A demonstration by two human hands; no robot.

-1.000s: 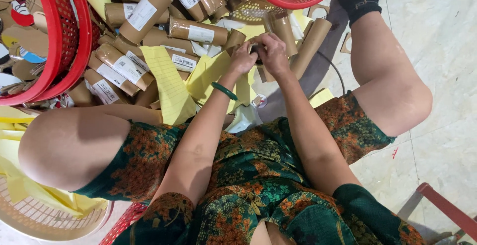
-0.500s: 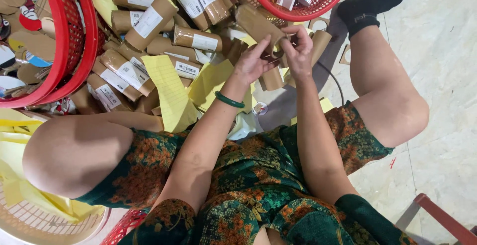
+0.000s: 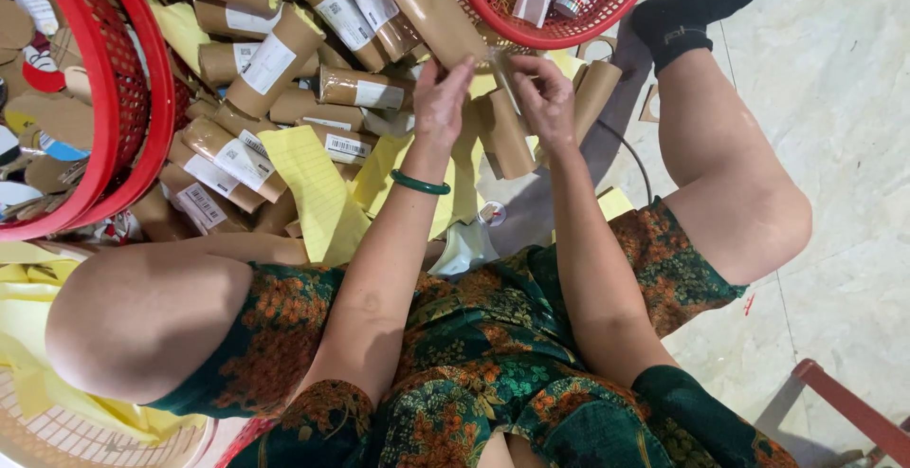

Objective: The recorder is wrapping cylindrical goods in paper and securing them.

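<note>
My left hand (image 3: 441,100) and my right hand (image 3: 545,96) are raised together over a heap of brown paper-wrapped rolls (image 3: 284,70). Between the fingertips of both hands is a small thin clear piece, like tape or film (image 3: 495,58). My left wrist wears a green bangle (image 3: 419,183). A brown wrapped roll (image 3: 507,136) lies just below my right hand. My green flowered dress (image 3: 474,373) and both bare knees fill the lower view.
A red mesh basket (image 3: 559,27) with small boxes stands ahead on the right. Another red basket (image 3: 133,98) with cardboard scraps sits at the left. Yellow lined paper sheets (image 3: 313,193) lie among the rolls. A pale woven basket (image 3: 76,440) and a red stool leg (image 3: 853,411) are near.
Both hands have risen away from my lap toward the red basket ahead, with the fingertips drawn together on the thin clear piece. The view has also shifted closer to the heap.
</note>
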